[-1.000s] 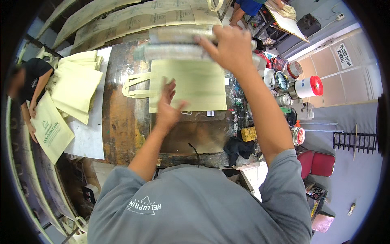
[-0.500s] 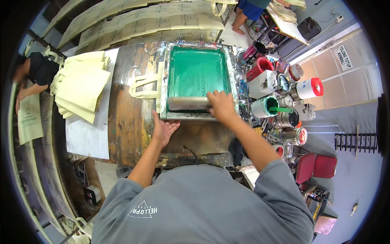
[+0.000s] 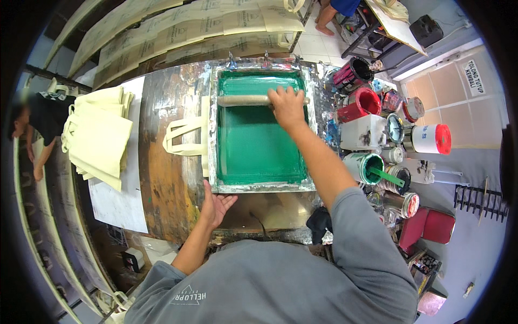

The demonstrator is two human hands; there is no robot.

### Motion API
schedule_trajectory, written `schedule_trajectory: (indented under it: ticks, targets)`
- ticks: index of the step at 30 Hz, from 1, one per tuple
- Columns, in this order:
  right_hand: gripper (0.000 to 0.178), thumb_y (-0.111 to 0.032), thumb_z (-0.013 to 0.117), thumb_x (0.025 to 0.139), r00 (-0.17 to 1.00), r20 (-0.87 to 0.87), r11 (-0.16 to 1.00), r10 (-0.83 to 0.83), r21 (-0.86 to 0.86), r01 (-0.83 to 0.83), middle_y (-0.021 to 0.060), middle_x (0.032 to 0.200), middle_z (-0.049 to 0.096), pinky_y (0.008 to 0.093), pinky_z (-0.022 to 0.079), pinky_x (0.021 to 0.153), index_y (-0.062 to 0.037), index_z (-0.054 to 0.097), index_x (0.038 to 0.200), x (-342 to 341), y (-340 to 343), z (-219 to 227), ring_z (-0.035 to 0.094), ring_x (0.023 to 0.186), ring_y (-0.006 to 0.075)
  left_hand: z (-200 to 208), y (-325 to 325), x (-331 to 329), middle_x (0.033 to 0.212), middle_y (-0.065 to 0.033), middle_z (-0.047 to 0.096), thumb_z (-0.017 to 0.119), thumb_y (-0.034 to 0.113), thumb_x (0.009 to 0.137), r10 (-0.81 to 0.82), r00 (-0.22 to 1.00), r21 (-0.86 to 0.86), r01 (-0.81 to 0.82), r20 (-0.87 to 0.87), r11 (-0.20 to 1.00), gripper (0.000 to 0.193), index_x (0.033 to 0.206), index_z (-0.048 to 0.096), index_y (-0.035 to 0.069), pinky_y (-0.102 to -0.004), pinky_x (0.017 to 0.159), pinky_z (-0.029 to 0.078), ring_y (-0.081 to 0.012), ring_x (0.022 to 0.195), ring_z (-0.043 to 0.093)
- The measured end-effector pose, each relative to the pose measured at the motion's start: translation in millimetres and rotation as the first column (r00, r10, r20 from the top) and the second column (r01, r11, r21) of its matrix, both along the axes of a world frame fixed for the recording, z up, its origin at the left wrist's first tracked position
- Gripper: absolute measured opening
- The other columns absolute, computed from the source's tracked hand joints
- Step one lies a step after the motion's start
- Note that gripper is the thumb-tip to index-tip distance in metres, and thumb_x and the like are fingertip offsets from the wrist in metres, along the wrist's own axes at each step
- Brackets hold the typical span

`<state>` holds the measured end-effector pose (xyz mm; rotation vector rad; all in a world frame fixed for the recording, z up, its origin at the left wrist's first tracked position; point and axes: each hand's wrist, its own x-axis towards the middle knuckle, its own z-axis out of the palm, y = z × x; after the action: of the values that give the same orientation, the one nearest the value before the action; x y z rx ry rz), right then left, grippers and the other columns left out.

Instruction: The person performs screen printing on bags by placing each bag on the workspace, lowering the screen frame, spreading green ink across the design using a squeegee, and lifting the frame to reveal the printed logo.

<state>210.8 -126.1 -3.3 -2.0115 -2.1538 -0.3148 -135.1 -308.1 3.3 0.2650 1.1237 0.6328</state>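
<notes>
1. Green ink coats the mesh of a printing screen [image 3: 259,140] lying flat on the stained table [image 3: 167,162].
2. The right hand [image 3: 287,105] is clenched over a wooden squeegee [image 3: 243,100] lying across the far end of the screen.
3. The left hand [image 3: 215,204] rests released, fingers spread, at the screen's near left corner.
4. Cream bag handles [image 3: 181,137] stick out from under the screen's left side.
5. More cream bags [image 3: 100,137] lie stacked further left; paint cans [image 3: 367,162] crowd the right.
</notes>
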Motion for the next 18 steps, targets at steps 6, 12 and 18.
schedule_trajectory:
  ticks: [6, 12, 18]
  targets:
    - [0.058, -0.026, 0.087, 0.083, 0.997, -0.055, 0.977, 0.049, -0.207, -0.059, 0.0037, 0.121, 0.068, 0.0549, 0.047, 0.092, -0.0205, 0.059, 0.134, 34.6, 69.0, 59.1, 0.065, 0.118, 0.0285, 63.5, 94.5, -3.3, 0.073, -0.0171, 0.073, 0.057, 0.070, 0.103, -0.435, 0.429, 0.003, 0.715, -0.792, 0.699, 0.074, 0.090, 0.069, -0.002, -0.0381, 0.069, 0.060, -0.0270, 0.075, 0.075]
    - [0.054, -0.020, 0.086, 0.081, 0.999, 0.010, 0.993, 0.042, -0.107, -0.040, 0.0042, 0.116, 0.069, 0.0523, 0.049, 0.089, -0.0195, 0.061, 0.129, 30.8, 101.3, 16.5, 0.066, 0.113, 0.0291, 53.4, 314.1, 127.9, 0.117, -0.0206, 0.065, 0.075, 0.068, 0.089, 0.654, 0.463, 0.484, 0.859, -0.597, -0.167, 0.080, 0.130, 0.068, -0.001, -0.0501, 0.101, 0.049, -0.0398, 0.115, 0.061]
    - [0.047, -0.019, 0.085, 0.082, 0.989, -0.056, 0.981, 0.134, -0.130, -0.141, 0.0068, 0.111, 0.069, 0.0486, 0.053, 0.085, -0.0146, 0.060, 0.121, 35.4, 92.1, 17.1, 0.070, 0.106, 0.0313, 1.8, 348.9, 150.2, 0.092, -0.0131, 0.072, 0.065, 0.075, 0.091, 0.545, 0.170, 0.239, 0.969, -0.821, 0.059, 0.072, 0.085, 0.072, 0.004, -0.0469, 0.079, 0.058, -0.0334, 0.094, 0.070]
